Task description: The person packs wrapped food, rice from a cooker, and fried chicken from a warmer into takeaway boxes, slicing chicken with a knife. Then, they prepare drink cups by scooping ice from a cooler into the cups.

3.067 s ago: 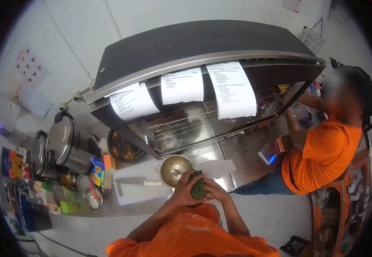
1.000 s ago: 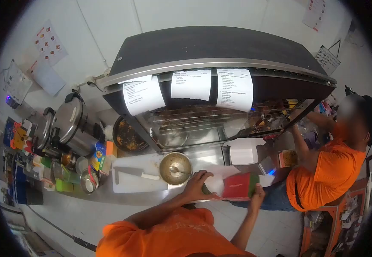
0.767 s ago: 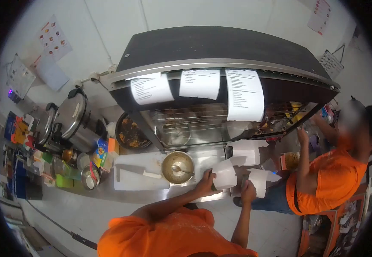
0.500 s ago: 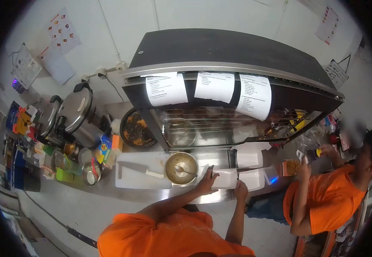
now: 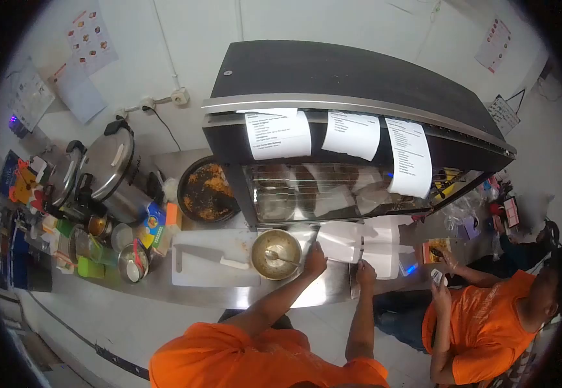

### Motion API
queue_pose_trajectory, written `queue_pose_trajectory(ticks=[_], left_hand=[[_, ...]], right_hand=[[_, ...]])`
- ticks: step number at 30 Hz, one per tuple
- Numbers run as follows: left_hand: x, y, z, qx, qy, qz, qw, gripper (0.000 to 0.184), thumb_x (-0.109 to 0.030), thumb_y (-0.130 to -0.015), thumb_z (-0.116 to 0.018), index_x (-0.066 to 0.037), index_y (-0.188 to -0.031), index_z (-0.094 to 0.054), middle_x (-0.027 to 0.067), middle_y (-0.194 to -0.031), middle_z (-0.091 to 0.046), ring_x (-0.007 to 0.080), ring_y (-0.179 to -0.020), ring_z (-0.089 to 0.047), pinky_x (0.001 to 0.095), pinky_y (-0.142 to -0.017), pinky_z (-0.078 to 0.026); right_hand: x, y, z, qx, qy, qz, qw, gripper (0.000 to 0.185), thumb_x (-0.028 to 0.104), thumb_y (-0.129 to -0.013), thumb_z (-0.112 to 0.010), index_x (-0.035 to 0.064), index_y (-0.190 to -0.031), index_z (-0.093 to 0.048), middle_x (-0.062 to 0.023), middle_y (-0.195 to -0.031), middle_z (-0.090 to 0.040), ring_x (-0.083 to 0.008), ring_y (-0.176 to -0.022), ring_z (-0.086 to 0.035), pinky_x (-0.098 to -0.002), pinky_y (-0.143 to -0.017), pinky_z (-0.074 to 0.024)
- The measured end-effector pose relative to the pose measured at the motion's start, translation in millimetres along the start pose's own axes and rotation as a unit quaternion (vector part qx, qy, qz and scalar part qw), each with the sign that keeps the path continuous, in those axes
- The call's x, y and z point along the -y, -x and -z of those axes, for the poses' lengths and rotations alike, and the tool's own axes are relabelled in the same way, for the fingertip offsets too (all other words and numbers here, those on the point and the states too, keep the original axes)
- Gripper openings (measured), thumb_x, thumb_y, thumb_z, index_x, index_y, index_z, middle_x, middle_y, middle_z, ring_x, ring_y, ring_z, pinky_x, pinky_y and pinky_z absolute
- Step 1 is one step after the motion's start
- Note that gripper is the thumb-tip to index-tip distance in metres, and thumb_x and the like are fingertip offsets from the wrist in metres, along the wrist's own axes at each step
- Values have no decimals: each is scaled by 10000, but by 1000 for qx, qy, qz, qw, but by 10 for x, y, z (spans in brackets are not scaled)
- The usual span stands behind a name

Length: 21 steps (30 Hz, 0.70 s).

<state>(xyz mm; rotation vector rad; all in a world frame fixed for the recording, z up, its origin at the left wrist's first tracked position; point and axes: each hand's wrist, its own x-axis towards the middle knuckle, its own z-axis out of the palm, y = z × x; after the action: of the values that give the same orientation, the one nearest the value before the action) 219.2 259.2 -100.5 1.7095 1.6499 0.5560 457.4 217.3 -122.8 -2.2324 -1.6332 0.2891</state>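
Orange sleeves [image 5: 368, 370] nearest, and beyond them I'm at the steel counter [image 5: 332, 288] with both hands on one thing! My left hand [image 5: 316, 260] has its fingers curled on the left side of an open white box [image 5: 340, 242]; my right hand [image 5: 365, 274] is closed at its near right corner, how tightly I can't tell. Off to the right, a co-worker's hand [image 5: 443, 299] grips something small and pale. Left of my box, a metal bowl [image 5: 275, 240] with a spoon [image 5: 272, 255] in it, then a knife [image 5: 200, 251] across a white cutting board [image 5: 213, 277]. On the right, another carton [image 5: 384, 231] lies open. Farther left, a dark pan [image 5: 197, 193]; farthest, the display cabinet [image 5: 352, 77], three printed sheets [image 5: 278, 137] hanging from its front!
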Motion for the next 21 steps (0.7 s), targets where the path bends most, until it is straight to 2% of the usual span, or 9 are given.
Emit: queue_pose_trajectory(ticks=[2,4,7,8,9,11,13,18,21], left_hand=[[-66,123,27,-27,-30,-27,999,836,-226,-861,-703,55,-1491,-230,369,-1472,-254,457,-1268,-478,470,-1040,-438],[-160,352,207,-36,-44,-67,996,887,-247,-863,-695,17,-1534,-178,382,-1485,-227,448,-1296,-456,462,-1062,-424],[-99,987,1010,109,150,-205,961,709,-317,-886,-685,-81,-1483,-385,242,-1467,-437,369,-1348,-453,437,-1088,-395],[19,1114,1335,228,239,-274,903,551,-278,-909,-667,-107,-1405,-497,176,-1320,-586,309,-1204,-573,428,-1021,-439],[131,1359,1729,245,270,-299,882,406,-220,-928,-645,-91,-1305,-563,124,-1146,-648,252,-1030,-619,390,-902,-482],[554,1759,2255,256,283,-317,868,206,-129,-951,-610,-66,-1139,-664,53,-916,-712,165,-801,-664,334,-729,-527],[1160,2109,2694,197,332,-256,886,148,-104,-904,-608,-73,-1031,-678,48,-898,-722,170,-818,-675,339,-734,-530],[2517,2824,4059,-11,304,-119,945,151,-56,-863,-584,-82,-969,-688,30,-914,-720,161,-836,-673,329,-701,-517],[3302,3198,4817,-89,322,-103,937,89,-98,-894,-613,-82,-953,-679,28,-919,-714,160,-825,-663,314,-705,-505]], right_hand=[[221,66,188,-11,51,-19,998,287,296,-971,-529,84,-1070,-696,-181,-972,-710,-420,-895,-663,-521,-798,-526],[341,278,269,-151,-36,-30,987,325,274,-968,-546,44,-1163,-668,-189,-1058,-698,-401,-1004,-639,-483,-911,-485],[601,625,272,-195,-96,-49,975,373,262,-968,-571,-28,-1192,-644,-221,-1098,-681,-398,-1066,-618,-465,-981,-456],[790,806,282,-150,-101,-113,977,369,271,-983,-555,-26,-1180,-652,-225,-1073,-684,-384,-1050,-629,-461,-956,-467],[900,1055,119,-212,-121,-44,969,366,266,-1011,-516,-46,-1146,-653,-234,-1034,-687,-383,-974,-655,-457,-862,-503],[1597,1615,200,-104,-173,44,979,349,253,-1036,-485,-65,-1004,-624,-174,-868,-660,-303,-728,-641,-399,-681,-528],[1798,2072,-317,35,-324,76,942,299,208,-1028,-497,-53,-954,-622,-122,-790,-631,-208,-660,-606,-349,-627,-514],[3862,2995,-588,312,-359,174,862,243,150,-1008,-515,-47,-970,-651,-70,-747,-634,-140,-650,-599,-288,-594,-504],[4933,3231,-1170,322,-370,206,847,244,165,-1013,-517,-32,-1007,-661,-59,-768,-638,-133,-676,-608,-285,-623,-510]])
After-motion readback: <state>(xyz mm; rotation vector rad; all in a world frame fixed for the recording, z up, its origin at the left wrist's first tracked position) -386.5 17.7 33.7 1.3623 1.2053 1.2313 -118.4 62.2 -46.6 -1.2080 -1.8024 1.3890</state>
